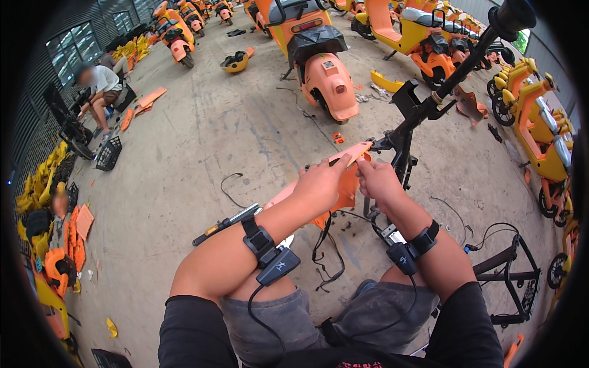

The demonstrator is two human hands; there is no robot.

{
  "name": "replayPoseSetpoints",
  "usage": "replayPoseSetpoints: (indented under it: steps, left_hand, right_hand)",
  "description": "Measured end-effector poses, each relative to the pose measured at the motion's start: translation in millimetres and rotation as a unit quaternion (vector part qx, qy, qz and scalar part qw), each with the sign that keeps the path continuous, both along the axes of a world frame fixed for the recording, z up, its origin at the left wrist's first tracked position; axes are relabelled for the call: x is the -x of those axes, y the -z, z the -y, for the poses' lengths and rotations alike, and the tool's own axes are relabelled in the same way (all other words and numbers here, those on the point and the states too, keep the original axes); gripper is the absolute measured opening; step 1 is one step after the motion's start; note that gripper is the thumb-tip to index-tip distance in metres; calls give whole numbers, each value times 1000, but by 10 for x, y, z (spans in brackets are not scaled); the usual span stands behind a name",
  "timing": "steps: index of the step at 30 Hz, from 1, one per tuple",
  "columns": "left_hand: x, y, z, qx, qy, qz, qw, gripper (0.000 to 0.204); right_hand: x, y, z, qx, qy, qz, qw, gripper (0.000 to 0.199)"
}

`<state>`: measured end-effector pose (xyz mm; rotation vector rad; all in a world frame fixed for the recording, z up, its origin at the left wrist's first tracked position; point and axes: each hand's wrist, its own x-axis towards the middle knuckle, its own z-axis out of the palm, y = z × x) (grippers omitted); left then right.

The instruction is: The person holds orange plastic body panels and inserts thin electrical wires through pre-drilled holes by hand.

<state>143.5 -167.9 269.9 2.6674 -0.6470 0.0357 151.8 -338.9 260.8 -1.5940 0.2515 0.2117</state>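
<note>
An orange-pink plastic scooter panel [355, 153] runs from below my left forearm up to the black metal frame [402, 136] with its long steering column. My left hand [322, 182] is closed over the panel, with its fingers laid across the upper face. Beside it, my right hand [378, 182] has its fingers curled tight against the panel's right edge, next to the frame. Whatever lies between those fingertips is hidden. An orange part [347, 189] hangs below both hands. Loose black cables [331, 270] trail to the floor between my knees.
A bare black frame [509, 282] lies right of my knee. A long dark and silver bar [226, 224] shows beside my left forearm. Ahead stands an orange scooter [331, 80]. Yellow scooters [540, 141] line the right. At left, a person [101, 92] sits near a black crate [109, 153].
</note>
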Motion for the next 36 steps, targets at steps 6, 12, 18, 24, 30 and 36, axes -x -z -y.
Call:
replayPoseSetpoints:
  steps: [6,12,18,24,30,36]
  left_hand:
    - [-23,39,-34,32,1,-44,998,80]
    - [-30,-8,3,30,-3,-67,997,80]
    - [-57,16,-24,35,-9,-87,996,79]
    - [-94,65,-61,69,-2,-91,993,79]
    - [-85,47,-73,60,-5,-105,993,77]
    - [-47,-10,-69,53,-5,-116,992,75]
  right_hand:
    - [19,38,-16,175,-62,94,978,42]
    - [-9,90,91,297,-71,163,938,40]
    - [14,-58,75,411,-82,192,888,36]
    - [46,-66,91,324,-109,190,920,33]
    - [18,-61,118,459,-114,236,849,36]
    - [19,-51,97,486,-89,254,832,42]
